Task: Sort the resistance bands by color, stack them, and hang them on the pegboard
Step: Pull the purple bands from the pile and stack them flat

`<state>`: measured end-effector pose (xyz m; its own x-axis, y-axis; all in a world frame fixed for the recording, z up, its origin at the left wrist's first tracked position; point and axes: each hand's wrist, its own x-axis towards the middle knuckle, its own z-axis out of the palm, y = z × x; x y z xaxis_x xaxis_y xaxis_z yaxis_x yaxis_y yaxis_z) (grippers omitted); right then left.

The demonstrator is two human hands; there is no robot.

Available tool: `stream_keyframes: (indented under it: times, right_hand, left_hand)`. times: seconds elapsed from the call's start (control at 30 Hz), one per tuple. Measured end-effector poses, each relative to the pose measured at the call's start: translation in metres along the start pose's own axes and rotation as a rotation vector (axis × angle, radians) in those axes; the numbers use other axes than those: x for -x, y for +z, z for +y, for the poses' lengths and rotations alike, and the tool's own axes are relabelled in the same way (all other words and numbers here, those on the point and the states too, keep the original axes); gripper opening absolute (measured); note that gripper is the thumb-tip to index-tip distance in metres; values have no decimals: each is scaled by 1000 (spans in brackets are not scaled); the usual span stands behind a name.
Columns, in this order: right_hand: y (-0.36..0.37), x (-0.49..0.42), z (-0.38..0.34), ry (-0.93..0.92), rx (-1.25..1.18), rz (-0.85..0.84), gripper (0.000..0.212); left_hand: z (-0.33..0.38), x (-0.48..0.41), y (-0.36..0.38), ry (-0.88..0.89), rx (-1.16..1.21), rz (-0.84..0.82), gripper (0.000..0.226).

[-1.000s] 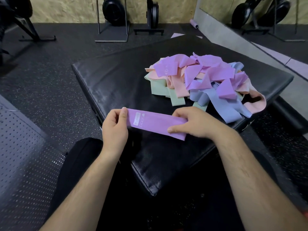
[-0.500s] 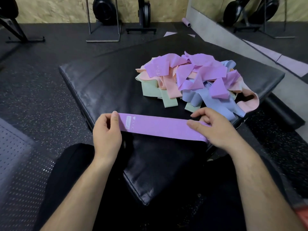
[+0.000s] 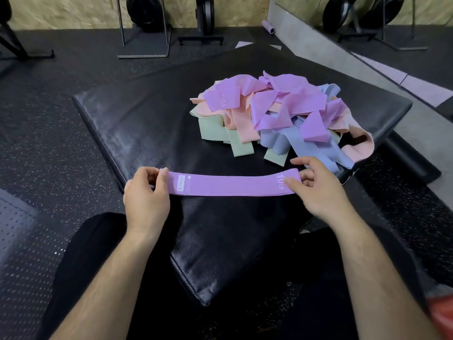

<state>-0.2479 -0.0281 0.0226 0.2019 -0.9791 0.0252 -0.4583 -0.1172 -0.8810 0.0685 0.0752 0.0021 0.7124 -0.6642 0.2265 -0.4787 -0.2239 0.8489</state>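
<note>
A purple resistance band [image 3: 232, 185] lies stretched flat across the near part of a black padded mat [image 3: 147, 123]. My left hand [image 3: 147, 195] pinches its left end, by a small white label. My right hand [image 3: 316, 187] pinches its right end, where "10 LB" is printed. Beyond my right hand sits a loose pile of bands [image 3: 277, 114] in purple, peach, green and blue, tangled together on the mat.
A perforated grey pegboard panel [image 3: 17, 241] lies on the floor at the left. Weight plates on stands [image 3: 144, 25] line the far wall. A mirror [image 3: 367, 25] stands at the right. My dark-clothed legs sit under the mat's near corner.
The band went from half-covered under my right hand to drawn out full length. My right hand slid to the band's right end; my left hand kept its hold.
</note>
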Motion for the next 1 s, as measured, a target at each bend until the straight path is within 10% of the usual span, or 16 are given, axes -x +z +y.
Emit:
stream_keyframes:
  times: [0.5, 1.0]
  right_hand:
    - [20, 10, 13, -176, 300, 162, 11]
    - [27, 16, 1, -282, 432, 290, 16]
  left_hand:
    - [2, 1, -2, 121, -239, -44, 43]
    - [23, 15, 23, 431, -452, -127, 11]
